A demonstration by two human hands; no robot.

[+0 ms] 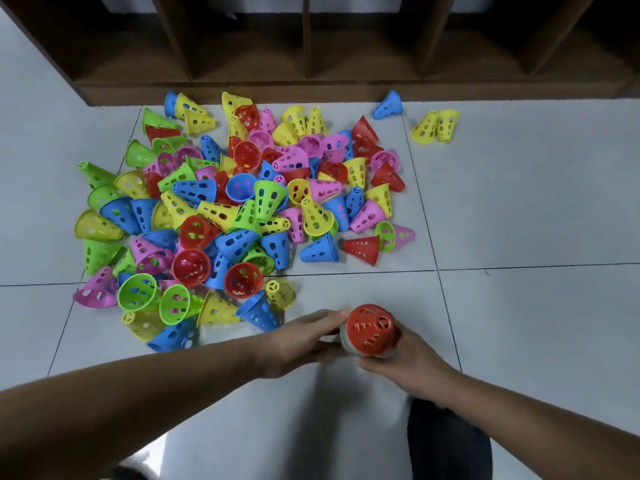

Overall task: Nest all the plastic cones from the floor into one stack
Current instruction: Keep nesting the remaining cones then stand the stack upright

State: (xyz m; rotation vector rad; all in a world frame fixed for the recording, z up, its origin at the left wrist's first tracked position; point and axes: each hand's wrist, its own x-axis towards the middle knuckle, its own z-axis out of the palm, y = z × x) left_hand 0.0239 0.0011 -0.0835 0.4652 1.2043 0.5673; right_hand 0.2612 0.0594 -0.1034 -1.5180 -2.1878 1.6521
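Pale floor tiles run up to a dark wooden shelf unit. Our right hand curls round the red cone, whose tip points toward us, and our left hand pinches its other side. We judge the double hold steadies it for pressing onto something blurred beneath, perhaps the stack's beginning. Just beyond lies a near blue cone, then the big pile, tangled and overlapping, so each cone must be picked free. A stray blue cone and two yellow cones lie well apart, near the shelf.
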